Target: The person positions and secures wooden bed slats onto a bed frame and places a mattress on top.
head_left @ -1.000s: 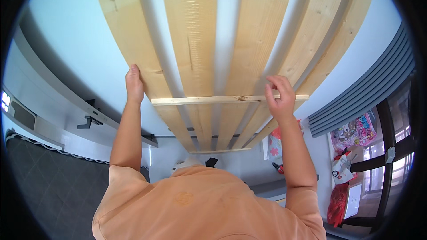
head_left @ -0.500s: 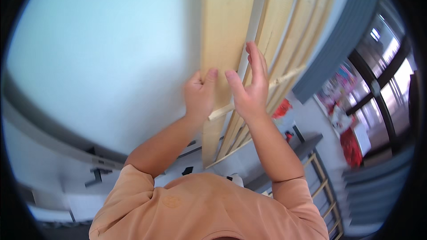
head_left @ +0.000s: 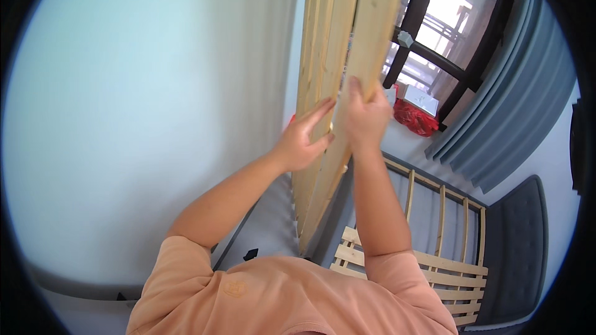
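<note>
Wall (head_left: 143, 118), pale blue-white and bare, fills the whole left half of the view. Against it, running from the top edge down to the floor near the middle, stands the wooden slatted bed base (head_left: 329, 56), tipped up almost vertical and seen nearly edge-on, its light pine slats stacked one behind the other. Right of it, far across the room, a dark-framed window (head_left: 434, 31) lets in bright daylight, and grey-blue curtains (head_left: 515, 111) hang in folds beside it. Lower right, a bed frame (head_left: 434, 211) lies on the floor with a second set of wooden slats (head_left: 447, 273) across its near end, and a dark padded headboard (head_left: 515, 254) stands at its right edge. A red bag (head_left: 416, 118) sits on the far side beneath the window.

Now the hands, both raised on the upright base. The left hand (head_left: 304, 139) presses flat against the left-facing edge of the slats, fingers (head_left: 320, 115) stretched out and open, touching the wood rather than wrapped around it. The right hand (head_left: 366, 115) is just beside it, fingers curled closed around the near slat, gripping it. The person's peach T-shirt (head_left: 279, 298) fills the bottom of the view.
</note>
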Action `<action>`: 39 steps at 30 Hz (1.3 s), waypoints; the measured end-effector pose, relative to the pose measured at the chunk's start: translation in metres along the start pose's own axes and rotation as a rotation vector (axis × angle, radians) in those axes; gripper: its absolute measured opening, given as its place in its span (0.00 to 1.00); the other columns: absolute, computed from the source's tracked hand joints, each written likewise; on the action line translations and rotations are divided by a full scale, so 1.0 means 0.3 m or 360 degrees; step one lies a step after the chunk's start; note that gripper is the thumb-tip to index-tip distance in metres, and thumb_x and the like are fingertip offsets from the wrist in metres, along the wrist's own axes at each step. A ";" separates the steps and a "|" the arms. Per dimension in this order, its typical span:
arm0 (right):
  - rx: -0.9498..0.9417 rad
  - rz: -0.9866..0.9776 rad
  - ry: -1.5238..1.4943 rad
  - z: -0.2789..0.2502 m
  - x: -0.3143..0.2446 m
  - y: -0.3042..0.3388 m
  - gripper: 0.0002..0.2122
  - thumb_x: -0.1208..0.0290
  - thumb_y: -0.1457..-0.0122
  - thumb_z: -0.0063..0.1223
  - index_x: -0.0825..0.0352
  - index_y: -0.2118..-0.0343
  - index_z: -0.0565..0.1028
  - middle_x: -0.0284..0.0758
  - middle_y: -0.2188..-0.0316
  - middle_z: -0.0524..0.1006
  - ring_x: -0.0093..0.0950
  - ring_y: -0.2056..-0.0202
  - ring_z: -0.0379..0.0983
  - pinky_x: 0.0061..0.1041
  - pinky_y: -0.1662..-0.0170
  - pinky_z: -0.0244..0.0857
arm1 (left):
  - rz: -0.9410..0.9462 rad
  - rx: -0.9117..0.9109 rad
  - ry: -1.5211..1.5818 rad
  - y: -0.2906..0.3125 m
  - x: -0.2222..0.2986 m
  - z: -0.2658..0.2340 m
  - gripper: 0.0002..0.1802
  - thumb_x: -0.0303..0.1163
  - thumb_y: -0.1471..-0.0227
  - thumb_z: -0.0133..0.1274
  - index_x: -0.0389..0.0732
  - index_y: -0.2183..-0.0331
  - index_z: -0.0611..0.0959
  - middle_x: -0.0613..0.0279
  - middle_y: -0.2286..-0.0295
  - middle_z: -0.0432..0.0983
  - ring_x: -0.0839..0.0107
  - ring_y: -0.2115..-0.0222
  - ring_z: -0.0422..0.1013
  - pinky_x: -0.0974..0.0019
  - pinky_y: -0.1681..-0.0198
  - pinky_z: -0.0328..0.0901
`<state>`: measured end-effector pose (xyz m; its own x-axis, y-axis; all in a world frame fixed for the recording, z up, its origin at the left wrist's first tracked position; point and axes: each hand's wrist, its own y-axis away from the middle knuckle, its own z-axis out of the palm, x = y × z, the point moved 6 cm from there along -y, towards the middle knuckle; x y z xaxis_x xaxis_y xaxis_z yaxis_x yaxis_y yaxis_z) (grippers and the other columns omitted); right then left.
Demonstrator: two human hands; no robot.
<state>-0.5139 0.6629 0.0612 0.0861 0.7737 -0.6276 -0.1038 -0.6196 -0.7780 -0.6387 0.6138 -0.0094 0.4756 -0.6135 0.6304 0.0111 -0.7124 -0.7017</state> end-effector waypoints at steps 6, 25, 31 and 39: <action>0.0050 0.0115 0.0194 -0.277 0.157 -0.074 0.13 0.64 0.46 0.53 0.71 0.70 0.75 0.37 0.81 0.76 0.21 0.78 0.70 0.21 0.73 0.62 | -0.0552 0.0282 -0.0164 -0.036 -0.364 -0.154 0.21 0.36 0.47 0.47 0.38 0.52 0.71 0.56 0.55 0.69 0.67 0.53 0.64 0.66 0.50 0.59; 0.0536 0.0424 -0.0091 -0.689 0.247 0.066 0.12 0.71 0.45 0.50 0.73 0.61 0.71 0.35 0.63 0.74 0.24 0.65 0.71 0.21 0.62 0.64 | -0.0448 0.0476 -0.0004 -0.770 -1.027 0.257 0.27 0.47 0.44 0.35 0.33 0.56 0.74 0.41 0.58 0.69 0.46 0.55 0.64 0.58 0.51 0.58; 0.0821 0.0550 0.0023 -0.692 0.292 0.144 0.21 0.55 0.44 0.50 0.71 0.57 0.69 0.33 0.62 0.73 0.21 0.61 0.68 0.22 0.56 0.61 | -0.0529 0.0176 0.0619 -0.810 -1.159 0.308 0.37 0.55 0.43 0.31 0.27 0.60 0.75 0.50 0.64 0.74 0.62 0.65 0.70 0.64 0.59 0.63; 0.1302 0.1021 0.0412 -0.630 0.573 0.606 0.22 0.54 0.49 0.56 0.71 0.63 0.73 0.30 0.69 0.75 0.19 0.67 0.68 0.20 0.63 0.63 | -0.0644 0.0339 0.0693 -0.727 -1.116 0.391 0.34 0.52 0.42 0.32 0.27 0.60 0.75 0.51 0.63 0.74 0.63 0.65 0.70 0.65 0.60 0.63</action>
<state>-0.3305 0.6585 -0.1932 -0.0230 0.2235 -0.9744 -0.8289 -0.5492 -0.1064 -0.6971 1.0145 -0.1063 -0.0040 -0.4240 0.9057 0.3116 -0.8611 -0.4018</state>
